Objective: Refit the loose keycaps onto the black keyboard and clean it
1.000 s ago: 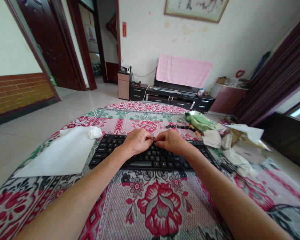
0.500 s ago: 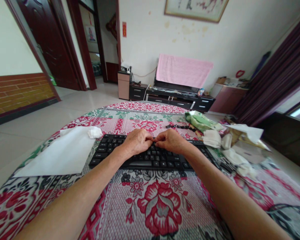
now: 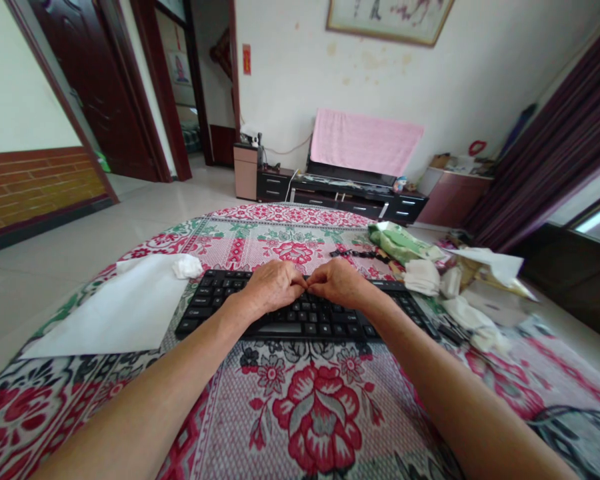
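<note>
A black keyboard [image 3: 215, 303] lies across a floral red and pink tablecloth [image 3: 310, 413]. My left hand [image 3: 270, 288] and my right hand [image 3: 341, 283] rest on its upper key rows, knuckles up, fingers curled. Their fingertips meet in a pinch over the keyboard's middle. What they pinch is too small to make out. Both forearms reach in from the bottom edge.
A white sheet [image 3: 115, 310] with a crumpled tissue [image 3: 187, 267] lies left of the keyboard. Right of it are a green packet [image 3: 400, 241], white wads [image 3: 423, 275], papers [image 3: 495, 263] and a dark beaded strand [image 3: 357, 253]. A cable [image 3: 570, 417] curls at the lower right. Tiled floor surrounds the table.
The two hands have drawn slightly closer, so their fingertips now touch. The view has shifted a little; the keyboard has not moved.
</note>
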The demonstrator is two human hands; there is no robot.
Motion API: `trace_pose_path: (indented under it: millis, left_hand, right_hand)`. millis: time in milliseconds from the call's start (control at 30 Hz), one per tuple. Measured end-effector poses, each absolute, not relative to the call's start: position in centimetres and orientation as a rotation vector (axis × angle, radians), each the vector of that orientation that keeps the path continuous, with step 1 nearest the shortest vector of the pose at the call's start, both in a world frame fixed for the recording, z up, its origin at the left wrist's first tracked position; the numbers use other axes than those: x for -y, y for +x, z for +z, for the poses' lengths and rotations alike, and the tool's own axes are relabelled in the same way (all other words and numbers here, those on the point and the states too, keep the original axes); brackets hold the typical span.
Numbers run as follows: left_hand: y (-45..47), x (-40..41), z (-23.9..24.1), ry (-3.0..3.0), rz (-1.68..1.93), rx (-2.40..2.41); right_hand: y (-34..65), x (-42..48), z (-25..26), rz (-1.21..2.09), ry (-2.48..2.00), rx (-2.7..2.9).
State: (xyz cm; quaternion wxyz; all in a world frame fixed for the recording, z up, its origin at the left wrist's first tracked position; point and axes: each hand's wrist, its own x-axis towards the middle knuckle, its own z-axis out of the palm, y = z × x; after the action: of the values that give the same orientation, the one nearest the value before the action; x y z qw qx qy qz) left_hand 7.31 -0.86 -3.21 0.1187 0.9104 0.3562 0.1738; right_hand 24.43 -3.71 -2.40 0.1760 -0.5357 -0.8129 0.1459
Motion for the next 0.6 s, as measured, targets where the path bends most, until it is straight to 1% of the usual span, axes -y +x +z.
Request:
trace_pose_path:
  millis: [167, 333, 400, 500, 600]
  left_hand:
    - [7.4, 0.9, -3.2, 2.659, 0.522, -1.048]
    - [7.2, 0.7, -3.4, 2.692, 0.552, -0.993]
    - [7.2, 0.6, -3.4, 2.629, 0.631, -0.979]
    - [7.2, 0.7, -3.3, 2.515, 0.77, -0.996]
    - [7.3, 0.8, -3.1, 2.49, 0.81, -1.015]
  right_hand:
    - [25.7, 3.9, -1.8, 0.449, -1.443, 2.29]
    - [29.6, 0.8, -1.9, -0.015, -1.786, 1.958]
    - [30.9, -0.7, -2.4, -0.112, -1.917, 1.939]
    - [31.7, -2.2, -3.4, -0.217, -1.932, 2.071]
    - [31.4, -2.9, -4.0, -0.264, -1.947, 2.158]
